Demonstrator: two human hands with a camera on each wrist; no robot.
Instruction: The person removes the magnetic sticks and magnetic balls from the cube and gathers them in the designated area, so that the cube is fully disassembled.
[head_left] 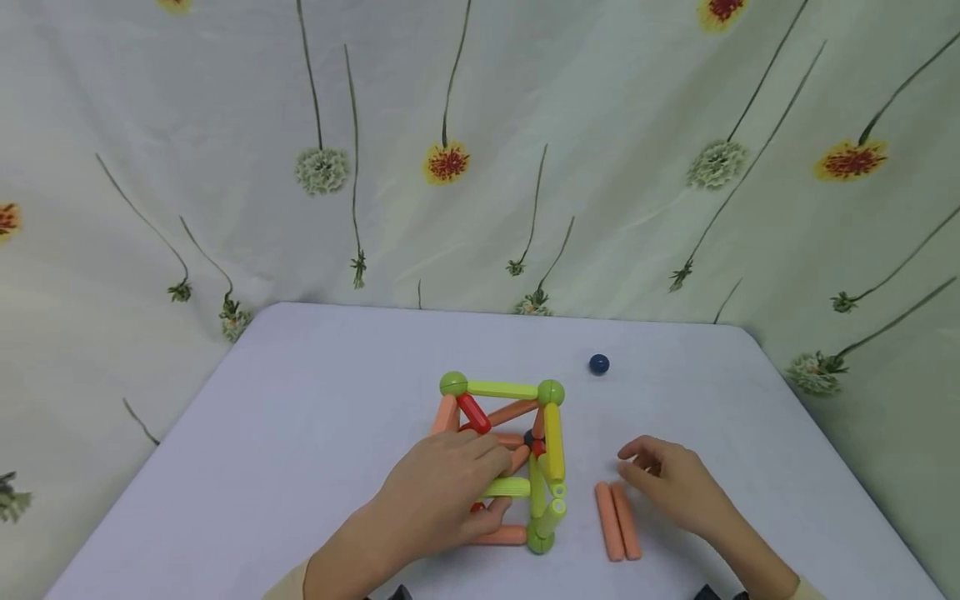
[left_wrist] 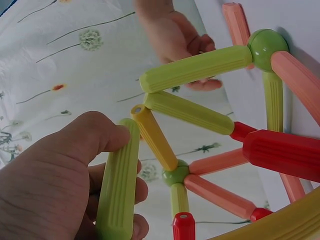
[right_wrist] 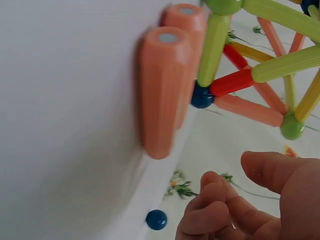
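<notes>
My left hand (head_left: 438,487) pinches a yellow-green magnetic rod (left_wrist: 119,185) between thumb and fingers, at the front of a box-like frame of rods and balls. Green balls (head_left: 551,393) sit at its upper corners, joined by yellow-green, yellow, red and orange rods. At its front right, a yellow rod (head_left: 553,442) and a short-looking yellow-green rod (head_left: 552,517) have free ends close together. My right hand (head_left: 678,487) hovers to the right of the frame, fingers loosely bent with nothing between them. Two orange rods (right_wrist: 162,95) lie side by side near its fingertips.
A dark blue ball (head_left: 599,364) lies alone on the white table (head_left: 337,375), behind and right of the frame. Behind the table hangs a pale cloth (head_left: 615,125) printed with flowers.
</notes>
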